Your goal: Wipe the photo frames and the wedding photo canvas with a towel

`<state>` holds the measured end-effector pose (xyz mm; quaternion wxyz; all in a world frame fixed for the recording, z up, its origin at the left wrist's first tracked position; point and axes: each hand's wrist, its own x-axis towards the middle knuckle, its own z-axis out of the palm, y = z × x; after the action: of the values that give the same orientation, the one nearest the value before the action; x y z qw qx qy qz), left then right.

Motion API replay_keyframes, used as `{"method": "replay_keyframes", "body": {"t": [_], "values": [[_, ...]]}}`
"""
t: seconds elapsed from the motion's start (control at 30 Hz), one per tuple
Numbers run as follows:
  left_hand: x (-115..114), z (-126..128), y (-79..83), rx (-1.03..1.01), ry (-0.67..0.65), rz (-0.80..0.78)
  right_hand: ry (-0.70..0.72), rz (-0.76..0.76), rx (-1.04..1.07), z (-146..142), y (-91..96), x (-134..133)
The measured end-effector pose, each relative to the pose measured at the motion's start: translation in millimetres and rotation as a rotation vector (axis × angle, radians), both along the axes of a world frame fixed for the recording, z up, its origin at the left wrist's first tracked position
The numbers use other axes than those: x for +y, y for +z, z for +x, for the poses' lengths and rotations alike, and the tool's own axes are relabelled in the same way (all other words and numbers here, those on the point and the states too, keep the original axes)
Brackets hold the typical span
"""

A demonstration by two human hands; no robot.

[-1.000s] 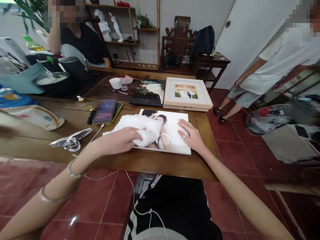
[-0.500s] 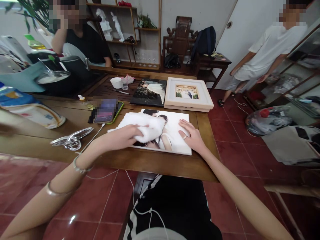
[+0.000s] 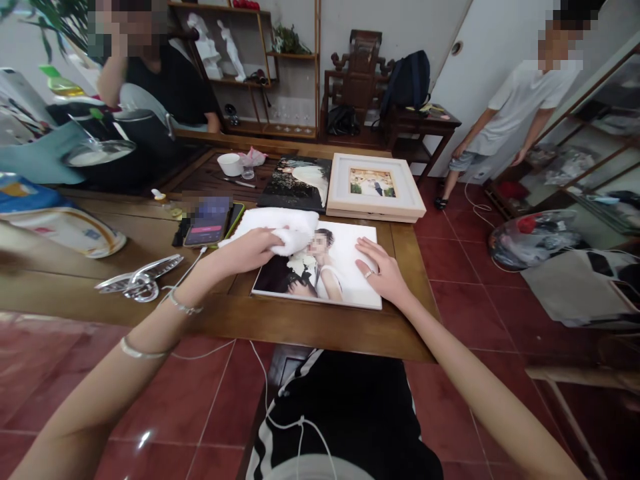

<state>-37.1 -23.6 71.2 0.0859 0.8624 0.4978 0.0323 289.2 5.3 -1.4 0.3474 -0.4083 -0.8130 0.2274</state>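
A photo panel [image 3: 350,277] with a picture of a couple lies flat near the front edge of the wooden table [image 3: 300,327]. My left hand [image 3: 253,252] is closed on a folded white cloth [image 3: 285,220], which covers the panel's upper left part. My right hand [image 3: 383,267] rests with its fingers stretched over the panel's right side and holds nothing. Behind the panel lie a dark photo panel [image 3: 295,183] and a light wooden picture frame [image 3: 375,183] with a white mat.
Left of the cloth are a phone [image 3: 205,220], a shiny metal clip-like object [image 3: 143,277] and a blue-and-white package [image 3: 60,217]. Further back stands a white cup [image 3: 230,164]. A person in black [image 3: 170,83] sits across; a person in white [image 3: 520,100] stands right.
My left hand has slid the cloth up and slightly left, uncovering more of the panel's lower left. My right hand has stayed in place. The person in white has shifted left.
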Motion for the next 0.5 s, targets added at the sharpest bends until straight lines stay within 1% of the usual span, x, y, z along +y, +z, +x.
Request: {"method": "replay_keyframes", "body": {"t": [0.13, 0.2, 0.33, 0.43, 0.5], "values": [[-45.5, -9.5, 15.6, 0.006, 0.049, -0.104, -0.009, 0.004, -0.008, -0.7, -0.5, 0.4], [-69.4, -12.4, 20.9, -0.019, 0.044, -0.168, -0.006, 0.011, -0.003, -0.9, -1.2, 0.8], [-110.6, -6.8, 26.9, -0.104, 0.023, -0.247, -0.005, 0.019, -0.001, -0.9, -1.9, 0.9], [-127.4, 4.0, 27.0, -0.118, 0.027, -0.249, -0.006, 0.019, -0.008, -0.7, -1.3, 0.6], [-128.2, 10.3, 25.0, -0.102, 0.038, -0.234, -0.005, 0.018, -0.01, -0.8, -0.8, 0.5]]}}
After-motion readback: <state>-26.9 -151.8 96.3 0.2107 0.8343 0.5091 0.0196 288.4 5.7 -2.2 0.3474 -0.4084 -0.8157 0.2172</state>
